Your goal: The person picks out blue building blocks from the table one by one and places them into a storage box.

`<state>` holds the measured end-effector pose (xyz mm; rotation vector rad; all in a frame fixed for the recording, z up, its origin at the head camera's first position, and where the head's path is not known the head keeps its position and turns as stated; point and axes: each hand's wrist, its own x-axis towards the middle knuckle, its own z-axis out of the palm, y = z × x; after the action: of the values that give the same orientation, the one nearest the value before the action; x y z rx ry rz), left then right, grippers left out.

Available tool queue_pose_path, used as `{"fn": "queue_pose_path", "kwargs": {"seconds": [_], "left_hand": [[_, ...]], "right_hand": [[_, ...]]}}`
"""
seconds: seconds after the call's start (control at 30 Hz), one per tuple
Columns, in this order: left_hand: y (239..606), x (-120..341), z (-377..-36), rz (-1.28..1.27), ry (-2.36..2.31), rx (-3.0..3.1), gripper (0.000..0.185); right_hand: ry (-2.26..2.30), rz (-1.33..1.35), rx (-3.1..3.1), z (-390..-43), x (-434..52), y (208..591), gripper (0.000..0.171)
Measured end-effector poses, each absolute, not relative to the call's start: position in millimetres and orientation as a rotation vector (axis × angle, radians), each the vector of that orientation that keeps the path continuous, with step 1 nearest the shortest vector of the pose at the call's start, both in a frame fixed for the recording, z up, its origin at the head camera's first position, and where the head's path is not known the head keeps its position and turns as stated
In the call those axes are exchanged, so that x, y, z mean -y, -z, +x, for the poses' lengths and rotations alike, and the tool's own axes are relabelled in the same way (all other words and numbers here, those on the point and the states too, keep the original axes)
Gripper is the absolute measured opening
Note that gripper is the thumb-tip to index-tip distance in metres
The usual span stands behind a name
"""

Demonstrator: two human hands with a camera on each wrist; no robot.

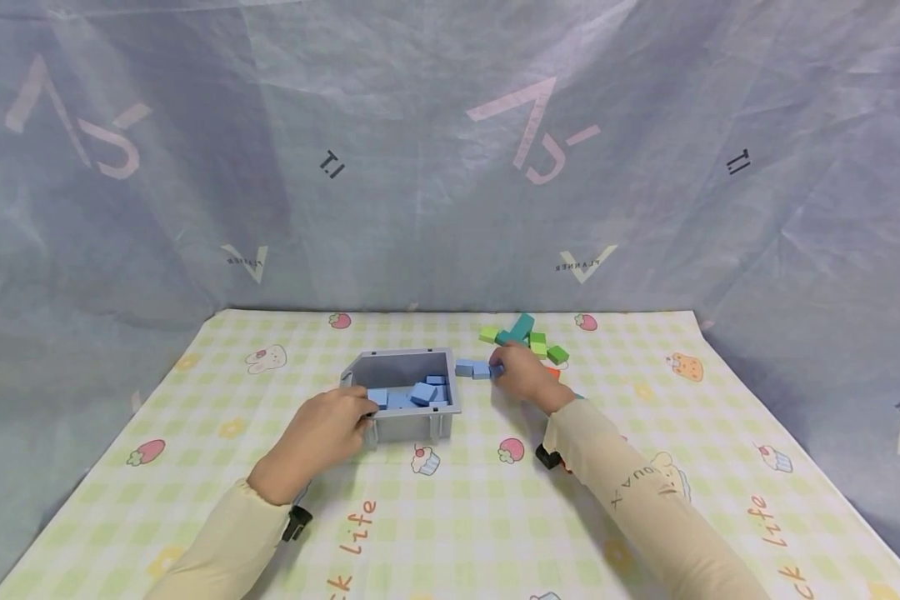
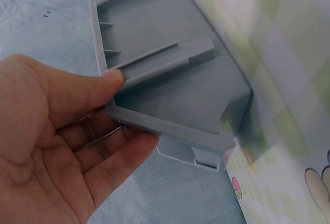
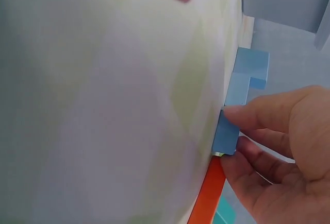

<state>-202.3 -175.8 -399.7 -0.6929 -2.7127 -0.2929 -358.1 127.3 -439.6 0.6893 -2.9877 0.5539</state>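
While both hands work near the middle of the table, the scene sorts by size as follows.

Backdrop: a thin, wrinkled blue-grey sheet with pale printed marks hangs behind and at both sides of the table.
Tablecloth: a smooth checked cloth in pale green and cream, printed with strawberries, cupcakes and rabbits, covers the whole tabletop.
Grey bin: a rigid, matte plastic bin of boxy shape with ribbed outer walls and short feet stands at the centre; the left wrist view shows its moulded ribs and lip.
Sleeves: cream knit sleeves cover both forearms.
Left hand: the left hand grips the bin's near left corner, thumb pressed on a rib and fingers curled under the rim.
Right hand: the right hand pinches a blue block between thumb and curled fingers, just right of the bin, with the block on the cloth.
Blue blocks in bin: several flat, sharp-edged light blue blocks lie jumbled inside the bin.
Loose blue block: another blue block lies touching the pinched one, between it and the bin.
Green and teal blocks: lime blocks and a teal one sit just beyond the right hand.
Orange piece: a smooth orange block lies under the right hand's palm.
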Motion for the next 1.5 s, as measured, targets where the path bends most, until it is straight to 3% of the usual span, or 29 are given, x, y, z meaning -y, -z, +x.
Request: {"fn": "queue_pose_path", "kwargs": {"seconds": [0.53,0.83,1.2,1.5], "left_hand": [[402,176,-203,-0.700,0.295,2.693,0.010],[404,177,-203,-0.696,0.297,2.699,0.012],[404,177,-201,-0.700,0.307,2.704,0.012],[402,177,-200,-0.686,0.319,2.712,0.013]], "right_hand": [[-0.671,0.669,2.975,-353,-138,436,0.007],[-0.611,0.652,3.024,-349,-133,436,0.020],[-0.634,0.661,2.987,-346,-130,434,0.018],[-0.748,0.693,2.752,-334,-116,387,0.026]]}}
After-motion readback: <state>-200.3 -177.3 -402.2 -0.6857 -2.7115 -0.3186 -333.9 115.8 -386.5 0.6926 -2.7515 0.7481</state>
